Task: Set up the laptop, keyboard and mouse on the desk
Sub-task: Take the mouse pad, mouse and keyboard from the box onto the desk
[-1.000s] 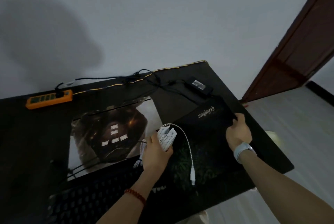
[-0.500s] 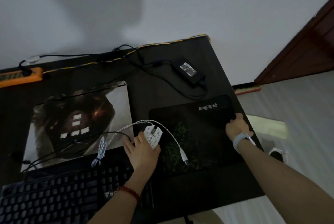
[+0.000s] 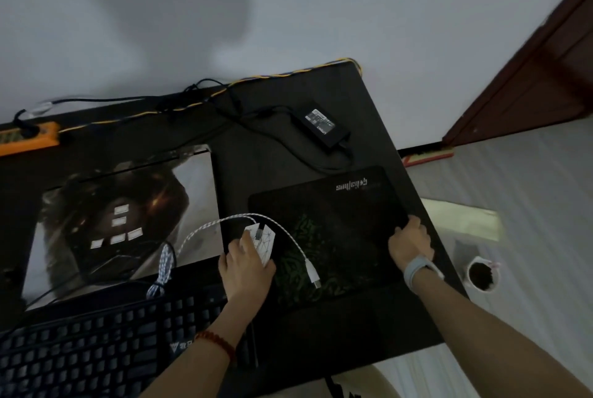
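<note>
2 hands work: left hand (image 3: 247, 264) cups the light, rigid mouse (image 3: 261, 242) at the mouse pad (image 3: 346, 221)'s 9 o'clock edge; right hand (image 3: 410, 242) pinches its floppy 3 o'clock edge.

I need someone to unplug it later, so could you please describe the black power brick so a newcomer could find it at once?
Start at the dark desk and go to its far right corner by the wall. The power brick lies there, beyond the mouse pad. It is the only black block with a pale label on top.
</note>
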Tool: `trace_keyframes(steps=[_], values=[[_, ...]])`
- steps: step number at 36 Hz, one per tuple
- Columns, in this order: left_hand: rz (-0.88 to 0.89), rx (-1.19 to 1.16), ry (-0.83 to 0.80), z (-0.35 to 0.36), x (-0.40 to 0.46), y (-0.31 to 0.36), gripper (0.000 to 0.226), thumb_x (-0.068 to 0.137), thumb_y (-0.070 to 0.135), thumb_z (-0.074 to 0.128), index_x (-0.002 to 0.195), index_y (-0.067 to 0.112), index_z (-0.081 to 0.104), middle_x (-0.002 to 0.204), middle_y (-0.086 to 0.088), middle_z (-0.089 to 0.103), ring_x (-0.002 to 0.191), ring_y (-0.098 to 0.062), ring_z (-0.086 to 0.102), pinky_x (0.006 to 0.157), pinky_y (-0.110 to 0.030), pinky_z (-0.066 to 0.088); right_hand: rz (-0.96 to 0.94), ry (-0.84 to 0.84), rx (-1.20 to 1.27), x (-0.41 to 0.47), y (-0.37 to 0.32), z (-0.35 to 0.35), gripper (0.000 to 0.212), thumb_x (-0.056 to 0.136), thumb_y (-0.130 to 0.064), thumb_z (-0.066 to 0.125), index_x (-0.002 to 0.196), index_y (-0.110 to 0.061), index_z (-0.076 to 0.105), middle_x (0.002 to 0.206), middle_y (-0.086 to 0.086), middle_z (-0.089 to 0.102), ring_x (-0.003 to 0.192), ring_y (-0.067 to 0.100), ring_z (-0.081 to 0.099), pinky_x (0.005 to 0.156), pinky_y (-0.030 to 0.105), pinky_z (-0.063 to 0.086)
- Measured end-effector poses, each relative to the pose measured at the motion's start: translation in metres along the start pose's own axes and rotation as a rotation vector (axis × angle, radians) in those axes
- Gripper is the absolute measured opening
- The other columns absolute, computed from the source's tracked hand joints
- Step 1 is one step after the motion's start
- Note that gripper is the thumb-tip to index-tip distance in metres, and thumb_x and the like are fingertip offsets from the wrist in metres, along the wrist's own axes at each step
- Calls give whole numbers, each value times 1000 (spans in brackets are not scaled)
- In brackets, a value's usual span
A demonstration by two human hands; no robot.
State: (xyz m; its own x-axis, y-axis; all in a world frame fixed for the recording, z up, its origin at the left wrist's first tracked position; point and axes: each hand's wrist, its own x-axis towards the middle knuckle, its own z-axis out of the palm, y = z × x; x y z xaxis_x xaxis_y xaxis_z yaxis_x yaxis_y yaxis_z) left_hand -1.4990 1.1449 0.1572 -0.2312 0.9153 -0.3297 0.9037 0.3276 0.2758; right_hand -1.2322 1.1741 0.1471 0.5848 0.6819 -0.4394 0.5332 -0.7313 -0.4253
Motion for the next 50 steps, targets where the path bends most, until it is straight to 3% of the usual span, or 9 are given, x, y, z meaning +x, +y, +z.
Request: trace_keyframes(steps=[8,14,21,25,30,34,40,44,50], values=[[35,-199,-31,2,-11,12,78,79,26,64,141,10,20,130,-20,34,109,-35,48,91,-42,45,-55,21,28,-1,21,-8,49,84,3,49,131,-6,37,128,22,46,118,41,45,98,51,36],[46,-276,-20,7,-16,16,79,79,29,65,142,11,20,132,-20,31,119,-35,40,98,-43,42,-97,13,8,11,27,-27,50,84,5,47,131,-5,37,124,25,48,111,43,49,95,50,42],[38,-345,-33,11,-18,18,80,78,31,67,141,13,22,133,-17,30,119,-32,39,96,-39,41,-64,166,-226,6,33,-25,40,89,-12,48,127,-5,40,127,24,44,118,41,41,96,49,33],[24,-345,-59,13,-20,15,82,77,32,69,142,15,21,134,-15,29,121,-30,38,98,-40,41,-258,264,-271,-10,17,-7,45,84,-14,56,127,-9,44,129,20,44,118,38,42,94,50,35],[36,-294,-124,14,-20,8,78,79,31,67,141,12,23,136,-15,32,123,-29,37,96,-37,40,-489,-252,171,-60,-28,42,26,92,-12,48,116,-9,57,115,14,61,104,25,58,89,31,43],[102,-245,-105,5,-20,-4,62,81,28,64,134,7,37,135,-15,41,124,-29,38,101,-34,35,-456,-477,168,-99,-55,79,34,95,-21,44,128,-11,48,124,12,58,112,23,55,91,26,40],[82,-167,331,-30,-15,-58,46,79,16,65,121,6,52,124,-15,51,118,-34,45,95,-48,39,-487,-384,-3,-123,-73,109,64,90,-40,49,141,-9,26,141,19,36,130,33,35,108,37,31],[-274,-52,172,-51,1,-107,76,79,35,66,139,12,25,142,-16,28,130,-37,25,103,-53,26,-395,-348,-178,-139,-88,125,91,78,-60,55,146,-26,5,146,16,23,132,38,26,100,47,35],[-178,56,73,-56,21,-134,50,86,31,56,131,13,42,128,-12,48,121,-29,40,101,-47,32,-315,-252,-293,-150,-97,133,92,78,-46,61,145,-29,0,143,12,23,130,35,26,96,50,37]])
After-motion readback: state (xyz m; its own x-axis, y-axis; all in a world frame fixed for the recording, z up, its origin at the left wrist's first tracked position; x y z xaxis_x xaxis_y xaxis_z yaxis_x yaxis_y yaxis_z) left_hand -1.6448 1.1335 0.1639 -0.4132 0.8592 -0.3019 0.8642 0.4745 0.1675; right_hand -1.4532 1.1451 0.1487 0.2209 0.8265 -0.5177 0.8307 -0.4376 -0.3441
